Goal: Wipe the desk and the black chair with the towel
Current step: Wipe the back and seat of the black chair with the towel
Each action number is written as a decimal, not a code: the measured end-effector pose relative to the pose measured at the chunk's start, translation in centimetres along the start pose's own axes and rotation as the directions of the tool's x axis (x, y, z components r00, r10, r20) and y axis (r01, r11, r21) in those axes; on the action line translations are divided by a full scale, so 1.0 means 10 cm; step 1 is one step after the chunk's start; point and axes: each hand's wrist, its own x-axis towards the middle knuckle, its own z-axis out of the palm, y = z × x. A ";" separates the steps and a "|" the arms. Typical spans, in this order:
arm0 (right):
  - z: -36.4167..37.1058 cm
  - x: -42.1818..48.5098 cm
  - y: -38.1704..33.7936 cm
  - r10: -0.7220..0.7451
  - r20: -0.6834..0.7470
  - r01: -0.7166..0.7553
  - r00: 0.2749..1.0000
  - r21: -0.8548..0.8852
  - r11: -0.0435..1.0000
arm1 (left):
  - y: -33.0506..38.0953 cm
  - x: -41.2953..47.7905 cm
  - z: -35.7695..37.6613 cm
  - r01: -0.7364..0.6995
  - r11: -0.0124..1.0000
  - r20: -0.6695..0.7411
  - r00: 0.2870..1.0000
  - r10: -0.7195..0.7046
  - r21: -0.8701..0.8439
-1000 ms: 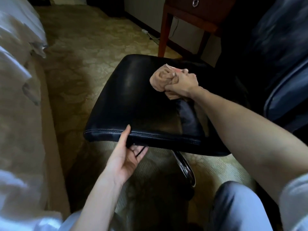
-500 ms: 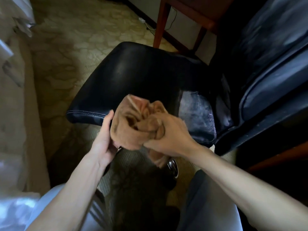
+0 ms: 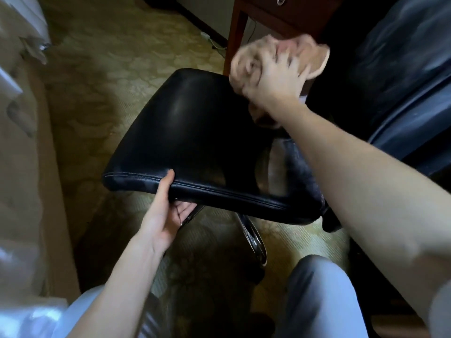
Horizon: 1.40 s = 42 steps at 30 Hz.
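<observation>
**A Blurry Towel at the Far Edge of the Seat**

The towel (image 3: pixel 246 64) is hard to see well. It is a blurry, pale tan bunch in the upper middle of the frame, at the far edge of the black chair (image 3: pixel 195 142) seat. The right hand (image 3: pixel 273 81) covers much of it. Its fingers (image 3: pixel 291 62) are spread wide and dig into the soft cloth. A bit of towel pokes out under the wrist.

The left hand (image 3: pixel 163 215) is in the lower middle. Its thumb (image 3: pixel 168 181) lies on top of the seat's front edge. The other fingers curl under the seat, so their tips are hidden. The hand grips that edge.

The seat is smooth, shiny and black, with round corners and a stitched line along the front. The right forearm hides its right side. The chair's back, at the right edge of the frame, is dark, smeary and cut off. One shiny metal leg (image 3: pixel 253 237) shows below the seat.

The desk (image 3: pixel 280 20) is reddish-brown wood, cut off at the top. Only one leg and a drawer front show. The carpet (image 3: pixel 117 69) is yellow-green with a bumpy pattern. A pale bed (image 3: pixel 22 142) on the left is too blurry to make out.
</observation>
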 end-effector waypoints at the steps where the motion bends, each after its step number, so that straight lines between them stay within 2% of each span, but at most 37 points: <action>1: 0.12 0.00 0.04 0.003 0.186 -0.002 0.983 -0.011 1.000 | 0.00 0.01 -0.01 0.001 1.000 0.003 1.000 -0.001 -0.007; 3: 0.30 -0.05 0.13 0.018 0.470 -0.007 0.882 -0.026 1.000 | 0.01 0.03 -0.01 0.003 1.000 0.000 1.000 -0.003 -0.026; 4: 0.35 -0.06 0.16 0.015 0.525 -0.007 0.851 -0.017 1.000 | 0.01 0.04 -0.01 0.000 1.000 -0.005 1.000 0.000 -0.031; 8: 0.47 0.06 0.24 0.071 0.375 -0.096 0.924 0.048 0.994 | 0.01 0.13 -0.04 -0.016 0.999 -0.015 1.000 0.015 -0.027; 11: 0.61 0.14 0.36 0.078 0.463 -0.116 0.883 0.054 0.992 | 0.01 0.17 -0.06 -0.011 0.999 -0.026 1.000 0.010 -0.031; 13: 0.69 0.11 0.39 0.051 0.458 -0.119 0.887 0.120 0.986 | 0.03 0.18 -0.08 -0.018 0.999 -0.029 0.999 0.017 -0.046; 17: 0.79 -0.01 0.34 0.003 0.244 -0.021 0.970 0.072 0.997 | 0.05 0.19 -0.07 -0.060 0.997 -0.050 0.997 0.057 -0.053; 20: 0.70 -0.33 0.30 -0.012 0.227 0.000 0.974 0.053 0.999 | 0.04 0.20 0.00 -0.107 0.992 -0.107 0.989 0.099 -0.065; 25: 0.42 -1.25 0.21 -0.116 0.146 0.088 0.982 0.183 0.979 | 0.06 0.30 -0.02 -0.152 0.987 -0.162 0.976 0.143 -0.043; 27: 0.31 -1.57 0.18 -0.108 0.121 0.081 0.987 0.212 0.974 | 0.07 0.33 -0.05 -0.158 0.987 -0.165 0.975 0.149 -0.040; 32: 0.06 -2.28 -0.04 -0.057 0.185 -0.011 0.981 0.347 0.938 | 0.09 0.35 -0.09 -0.155 0.988 -0.115 0.982 0.151 -0.025; 35: -0.02 -2.34 0.01 -0.028 0.184 -0.056 0.983 0.436 0.898 | 0.10 0.35 -0.10 -0.124 0.992 -0.092 0.988 0.121 -0.021; 37: -0.05 -2.13 0.08 0.047 0.062 -0.072 0.997 0.505 0.860 | 0.10 0.34 -0.09 -0.111 0.993 -0.093 0.990 0.108 -0.035; 39: -0.01 -1.75 0.11 0.125 -0.097 -0.063 0.987 0.487 0.871 | 0.08 0.30 -0.07 -0.100 0.994 -0.097 0.991 0.095 -0.046; 42: 0.09 -1.05 0.15 0.120 -0.341 -0.021 0.932 0.279 0.960 | 0.05 0.22 -0.01 -0.074 0.995 -0.110 0.992 0.067 -0.062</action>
